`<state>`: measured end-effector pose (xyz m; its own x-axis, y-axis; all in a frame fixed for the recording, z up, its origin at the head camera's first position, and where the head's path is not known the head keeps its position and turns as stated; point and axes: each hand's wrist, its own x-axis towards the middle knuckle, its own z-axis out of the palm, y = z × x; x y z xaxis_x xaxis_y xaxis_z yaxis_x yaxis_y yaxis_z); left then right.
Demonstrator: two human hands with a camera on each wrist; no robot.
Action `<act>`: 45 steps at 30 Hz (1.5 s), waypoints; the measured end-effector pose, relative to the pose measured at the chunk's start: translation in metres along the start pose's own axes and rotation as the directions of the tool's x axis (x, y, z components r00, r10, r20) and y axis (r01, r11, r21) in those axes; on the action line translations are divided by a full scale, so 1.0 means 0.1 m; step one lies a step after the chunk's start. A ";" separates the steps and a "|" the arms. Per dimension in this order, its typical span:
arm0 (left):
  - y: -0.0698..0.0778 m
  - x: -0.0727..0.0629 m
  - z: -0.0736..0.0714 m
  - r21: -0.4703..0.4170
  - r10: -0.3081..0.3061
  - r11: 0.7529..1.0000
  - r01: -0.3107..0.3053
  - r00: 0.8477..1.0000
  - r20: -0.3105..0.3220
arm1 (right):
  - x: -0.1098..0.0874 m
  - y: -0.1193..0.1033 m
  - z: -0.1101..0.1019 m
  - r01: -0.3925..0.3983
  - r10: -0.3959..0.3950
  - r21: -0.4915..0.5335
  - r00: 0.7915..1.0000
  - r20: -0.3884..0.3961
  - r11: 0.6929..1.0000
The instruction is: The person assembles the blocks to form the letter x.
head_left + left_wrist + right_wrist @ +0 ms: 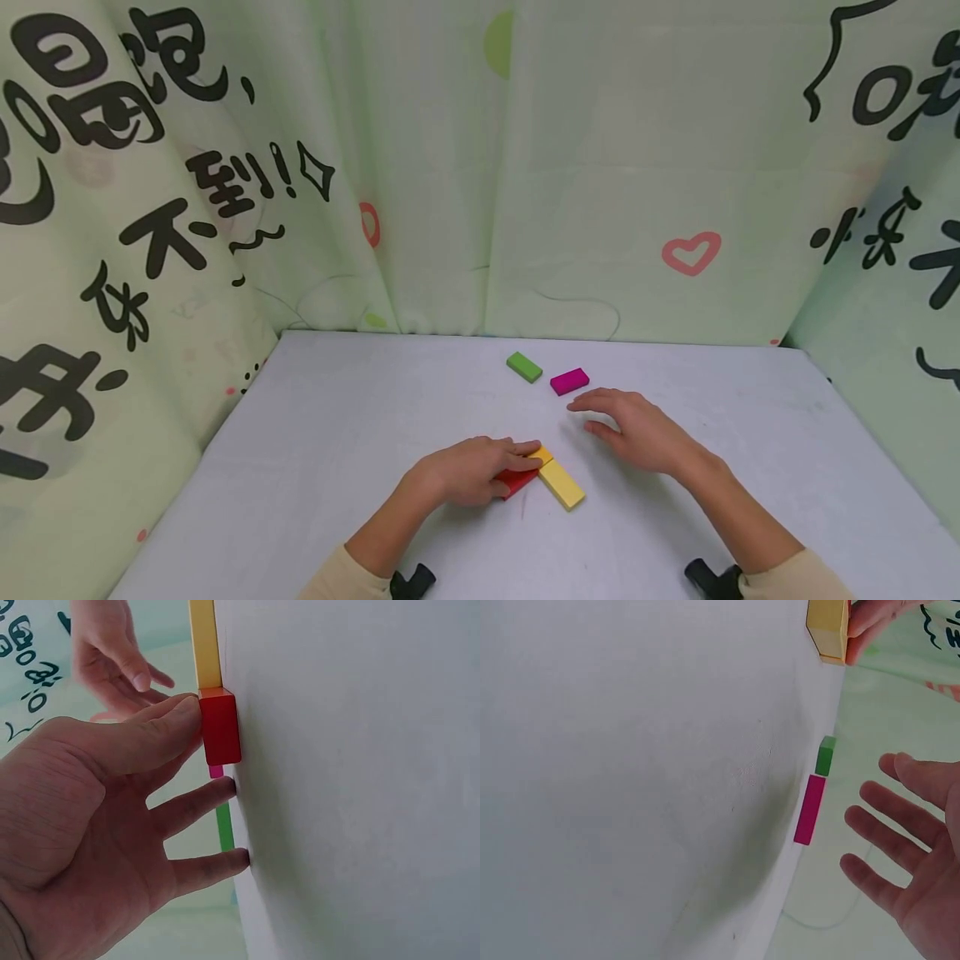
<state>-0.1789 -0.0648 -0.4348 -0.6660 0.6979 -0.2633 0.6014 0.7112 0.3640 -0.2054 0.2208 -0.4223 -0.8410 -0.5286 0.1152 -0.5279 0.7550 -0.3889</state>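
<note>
My left hand (477, 468) holds a red block (517, 481) on the table, its thumb and a finger against the block's sides; two other fingertips touch the tabletop in the left wrist view. An orange block (542, 455) lies by its fingertips, partly covered by them. End to end with that one is a yellow block (562, 485), slanting toward the front right. Over to the right, my right hand (637, 427) hovers with fingers spread and nothing in it. Nearest to its fingertips lies a magenta block (569, 382), and a green block (524, 367) is just beyond.
The blocks lie on a white-covered table (360, 408). Pale green curtains (600, 167) with black lettering and hearts hang behind it and on both sides. Black straps with mounts (412, 582) are on the wrists.
</note>
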 end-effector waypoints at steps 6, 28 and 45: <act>0.00 0.00 0.00 -0.010 -0.015 1.000 0.015 1.000 0.005 | 0.08 0.07 0.00 -0.020 0.021 0.015 0.997 -0.073 1.000; -0.02 0.03 0.01 -0.025 0.000 1.000 0.001 0.999 0.046 | 0.39 0.40 0.00 -0.130 0.133 0.074 0.990 -0.036 0.989; -0.03 0.00 0.02 -0.062 0.032 0.998 -0.030 0.999 0.030 | 0.61 0.44 0.11 -0.111 0.111 0.080 0.994 0.006 0.991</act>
<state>-0.1801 -0.0672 -0.4376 -0.6330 0.7226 -0.2778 0.5929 0.6832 0.4262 -0.2790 0.2179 -0.4424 -0.8937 -0.4438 0.0663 -0.4201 0.7756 -0.4712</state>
